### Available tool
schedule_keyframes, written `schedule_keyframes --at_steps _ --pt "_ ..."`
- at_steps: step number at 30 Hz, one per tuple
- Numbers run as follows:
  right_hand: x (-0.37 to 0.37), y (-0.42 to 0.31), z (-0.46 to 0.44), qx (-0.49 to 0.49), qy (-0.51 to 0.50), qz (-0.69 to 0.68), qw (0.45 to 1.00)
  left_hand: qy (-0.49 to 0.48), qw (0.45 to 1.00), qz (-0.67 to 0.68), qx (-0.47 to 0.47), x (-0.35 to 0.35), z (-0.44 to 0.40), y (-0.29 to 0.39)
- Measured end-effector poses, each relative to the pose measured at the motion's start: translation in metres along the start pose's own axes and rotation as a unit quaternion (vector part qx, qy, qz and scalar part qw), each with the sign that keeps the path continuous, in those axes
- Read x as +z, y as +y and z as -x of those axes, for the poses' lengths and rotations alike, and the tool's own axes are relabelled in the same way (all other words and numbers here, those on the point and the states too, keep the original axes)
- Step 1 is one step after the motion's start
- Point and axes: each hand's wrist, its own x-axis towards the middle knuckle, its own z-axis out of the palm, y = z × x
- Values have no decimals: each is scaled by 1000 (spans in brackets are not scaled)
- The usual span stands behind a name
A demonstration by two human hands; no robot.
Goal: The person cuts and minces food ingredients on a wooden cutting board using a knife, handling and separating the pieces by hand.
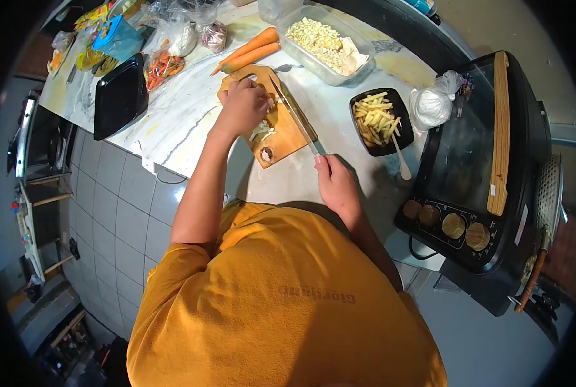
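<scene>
My left hand [244,106] is over the wooden cutting board [286,143], fingers curled down towards its surface. Whatever those fingers pinch is hidden beneath them. Small pale chopped pieces [262,131] lie on the board just below that hand. Near the board's close corner is a small round dark-edged piece [266,154], its kind unclear. My right hand [337,187] grips the near end of a long knife [294,111]. The blade lies along the board's right side, pointing away from me.
Two carrots [252,50] lie behind the board, beside a plastic container [359,48] of chopped pale food. A black bowl [397,143] holds cut sticks and a spoon [402,158]. To the right stands a black oven [462,168]; a black tray [117,103] sits left.
</scene>
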Motion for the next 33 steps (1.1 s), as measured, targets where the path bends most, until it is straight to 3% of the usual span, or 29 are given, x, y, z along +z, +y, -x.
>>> schedule_keyframes --at_steps 2,5,13,20,25,33 --pt "-3 -3 -1 10 -7 14 1000 35 999 34 13 0 3 2" --pt "-3 -5 -2 16 -15 20 1000 8 995 97 21 2 2 3" --pt "-1 -4 -1 -3 3 1 1000 20 997 70 -1 7 5 4" --pt "-5 -19 -17 -26 19 134 990 18 987 156 30 2 8 -12" --pt "-3 -19 -22 -60 38 193 979 23 988 150 24 3 9 -11" --pt "-9 -24 -9 -14 1 127 992 31 995 90 17 3 17 -8"
